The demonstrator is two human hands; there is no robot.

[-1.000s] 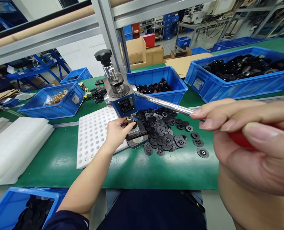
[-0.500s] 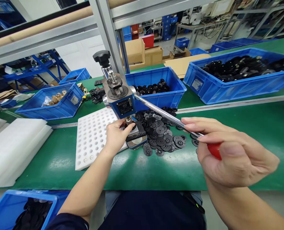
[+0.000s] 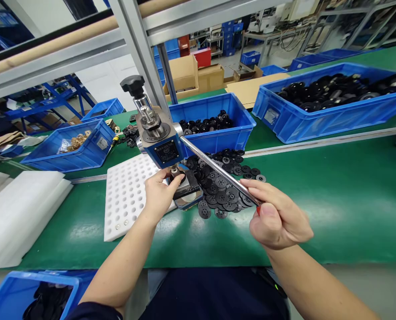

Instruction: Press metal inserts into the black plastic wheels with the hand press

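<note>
Green bench point(image 3: 334, 191), lever end point(image 3: 253, 199) in right grip point(image 3: 281, 218)

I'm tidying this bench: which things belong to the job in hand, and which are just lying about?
In use: press, lever in right hand, black disc at left hand; probably also disc pile, holed tray.
Apparently lying about: yellow-handled tool, cardboard boxes.

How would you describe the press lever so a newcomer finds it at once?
On the green workbench stands a blue press topped by a black knob. From its right side, a metal lever slopes down into the right hand. Unlike the flat black discs beside it, it is long and shiny.
</note>
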